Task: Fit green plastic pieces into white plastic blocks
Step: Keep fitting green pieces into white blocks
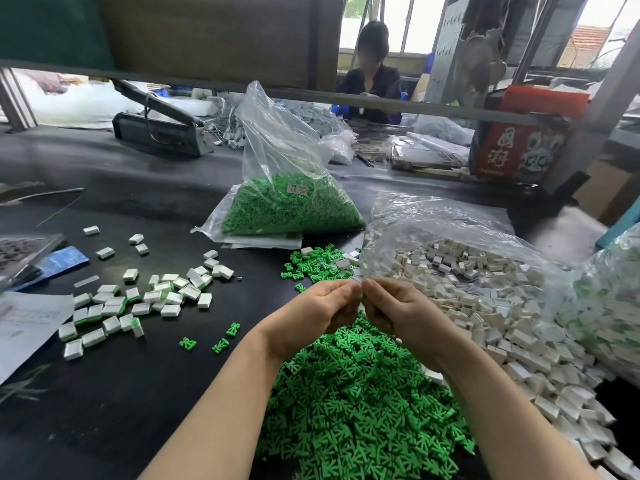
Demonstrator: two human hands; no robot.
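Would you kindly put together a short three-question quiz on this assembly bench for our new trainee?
1. True or false: the bag of green pieces lies flat and sealed.
2. The finished white blocks lie on which side of the hands? A) the person's left B) the person's right C) behind the bag
3. Fill in: the left hand and right hand meet above the loose pile of ____ pieces.

Key: 1. False, it stands open-topped. 2. A. 3. green.
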